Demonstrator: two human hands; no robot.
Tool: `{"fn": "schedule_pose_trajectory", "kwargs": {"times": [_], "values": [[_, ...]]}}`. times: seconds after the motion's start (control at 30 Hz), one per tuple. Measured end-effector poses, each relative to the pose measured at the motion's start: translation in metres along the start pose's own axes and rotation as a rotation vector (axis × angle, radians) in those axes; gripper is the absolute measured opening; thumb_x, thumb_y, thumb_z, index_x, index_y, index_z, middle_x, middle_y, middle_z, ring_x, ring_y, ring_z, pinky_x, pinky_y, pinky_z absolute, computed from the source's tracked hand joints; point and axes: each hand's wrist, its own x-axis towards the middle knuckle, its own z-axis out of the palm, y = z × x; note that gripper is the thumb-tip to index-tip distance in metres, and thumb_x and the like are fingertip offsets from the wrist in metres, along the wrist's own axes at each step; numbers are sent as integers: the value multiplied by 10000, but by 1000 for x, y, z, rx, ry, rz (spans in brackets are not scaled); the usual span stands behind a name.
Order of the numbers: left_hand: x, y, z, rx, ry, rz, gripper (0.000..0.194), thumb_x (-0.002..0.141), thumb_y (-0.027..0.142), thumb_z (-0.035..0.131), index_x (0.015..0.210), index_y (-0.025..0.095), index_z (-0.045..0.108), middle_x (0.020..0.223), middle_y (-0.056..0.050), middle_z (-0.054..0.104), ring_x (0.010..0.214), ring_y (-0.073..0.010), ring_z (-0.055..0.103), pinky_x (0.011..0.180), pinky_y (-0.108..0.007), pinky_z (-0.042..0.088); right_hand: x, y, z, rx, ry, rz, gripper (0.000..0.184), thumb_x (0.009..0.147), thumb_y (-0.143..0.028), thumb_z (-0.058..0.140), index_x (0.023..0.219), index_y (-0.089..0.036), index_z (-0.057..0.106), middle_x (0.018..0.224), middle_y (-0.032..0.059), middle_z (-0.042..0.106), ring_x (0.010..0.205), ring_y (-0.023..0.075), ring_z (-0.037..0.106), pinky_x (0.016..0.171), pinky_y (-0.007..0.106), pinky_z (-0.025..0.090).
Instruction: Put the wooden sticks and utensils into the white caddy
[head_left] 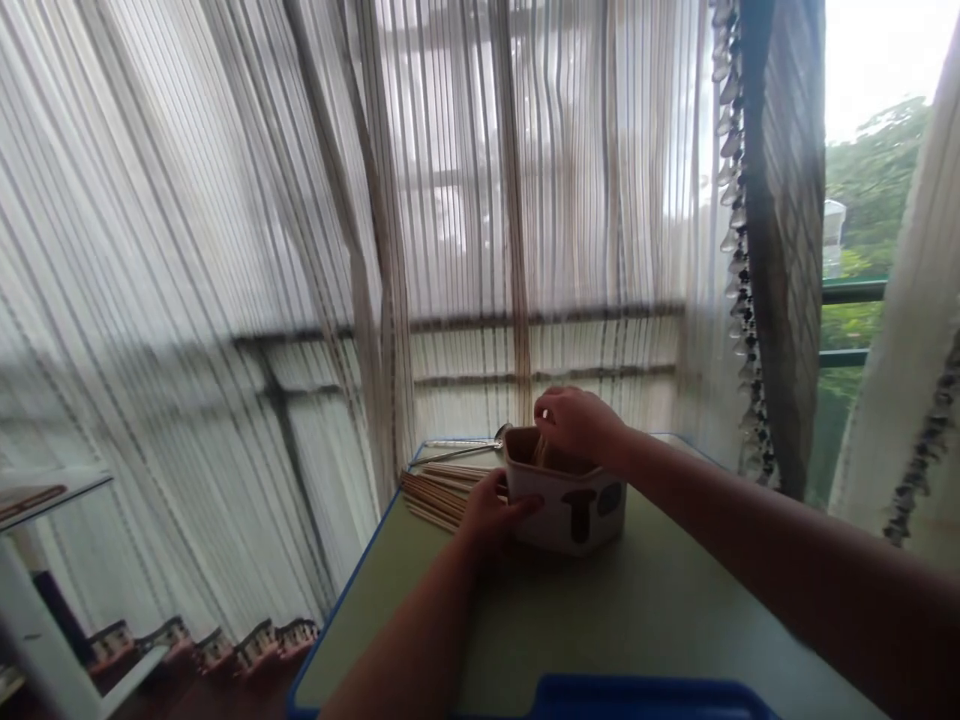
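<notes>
A white open-topped container [556, 515] with dark brown shapes printed on its front stands on the table. My left hand [491, 515] grips its left side, thumb across the front and fingers behind. Over the container's opening, my right hand [576, 422] is bent down with its fingers closed together; what they hold, if anything, is too dim to make out. A bundle of wooden chopsticks [435, 498] lies flat to the left, partly hidden by my left hand. Behind them rests a metal spoon or ladle [469, 453], its round end against the container's back left.
The pale green table [570, 620] has a blue edge and a blue raised piece [652, 695] at the front. Striped sheer curtains [465, 250] hang just behind it. A white shelf [56, 500] stands at the far left. On the right, a gap shows a railing [851, 292].
</notes>
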Motion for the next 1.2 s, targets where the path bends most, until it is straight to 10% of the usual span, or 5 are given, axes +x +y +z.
{"fn": "schedule_pose_trajectory", "kwargs": {"times": [0.23, 0.5, 0.77, 1.2], "values": [[0, 0, -1, -11, -11, 14, 515, 596, 483, 760, 974, 153, 645, 839, -68, 694, 768, -206, 632, 617, -277, 500, 3, 7, 0, 49, -65, -82, 281, 836, -375, 480, 783, -185, 681, 899, 77, 651, 783, 185, 562, 708, 292, 390], [-1, 0, 0, 0, -7, 26, 520, 599, 474, 764, 983, 145, 646, 850, -70, 687, 784, -199, 625, 643, -275, 501, 16, -9, 16, 385, 63, 368, 136, 706, -214, 589, 800, -151, 664, 817, 73, 667, 781, 178, 583, 690, 263, 404], [-1, 2, -3, -22, -28, 29, 503, 606, 483, 756, 963, 146, 645, 825, -59, 688, 760, -198, 629, 636, -278, 504, 33, -58, 29, 759, 167, 227, 41, 657, -183, 623, 697, -179, 627, 687, 2, 636, 649, 119, 553, 612, 232, 395], [0, 0, 5, -14, -25, 36, 517, 578, 472, 777, 965, 152, 650, 834, -60, 687, 760, -199, 627, 634, -279, 499, 26, -42, 21, 712, 378, 212, 120, 755, -293, 631, 708, -185, 612, 618, 1, 601, 584, 124, 534, 601, 256, 388]]}}
